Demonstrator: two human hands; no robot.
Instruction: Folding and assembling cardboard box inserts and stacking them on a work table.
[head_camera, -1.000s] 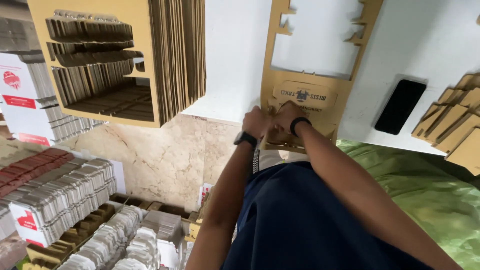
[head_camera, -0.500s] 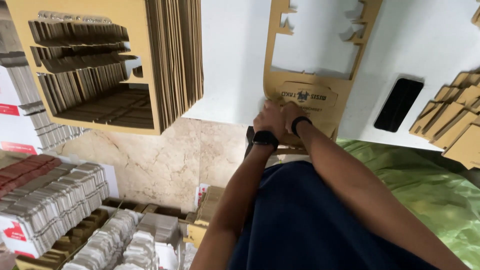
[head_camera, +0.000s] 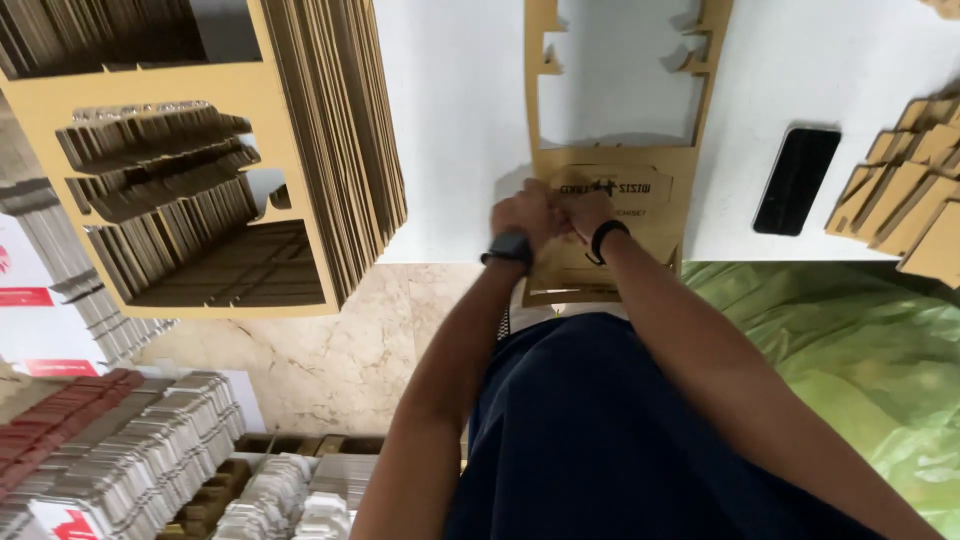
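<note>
Nearest the camera: dark blue trousers (head_camera: 620, 430) filling the lower middle, both bare forearms reaching away from the body. Green plastic sheet (head_camera: 830, 340) lying on the floor at right. At lower left, stacks of flat grey and red cartons (head_camera: 110, 450) sitting on the marble floor (head_camera: 330, 340).

Further out, both hands are meeting at the near edge of the white table (head_camera: 450, 130). Left hand (head_camera: 525, 212), black watch on the wrist, is curled closed on the near end of the brown cardboard sheet (head_camera: 615, 185). Right hand (head_camera: 585, 210), black band on the wrist, is touching the left, fingers bent and pinching the same sheet beside the oval printed patch. Fingertips are hiding under the knuckles, so exact contact points are not showing.

The cardboard sheet is lying flat on the table, its near end overhanging the table edge toward the body, its far part carrying a large cut-out window with the table showing through.

Right of the sheet, apart from it: black phone (head_camera: 797, 180) lying face up. Beyond that, at the right edge, a pile of small folded cardboard pieces (head_camera: 915, 190).

Left of the hands, well apart: a tall stack of die-cut cardboard sheets (head_camera: 220, 150) overhanging the table's left end.
</note>
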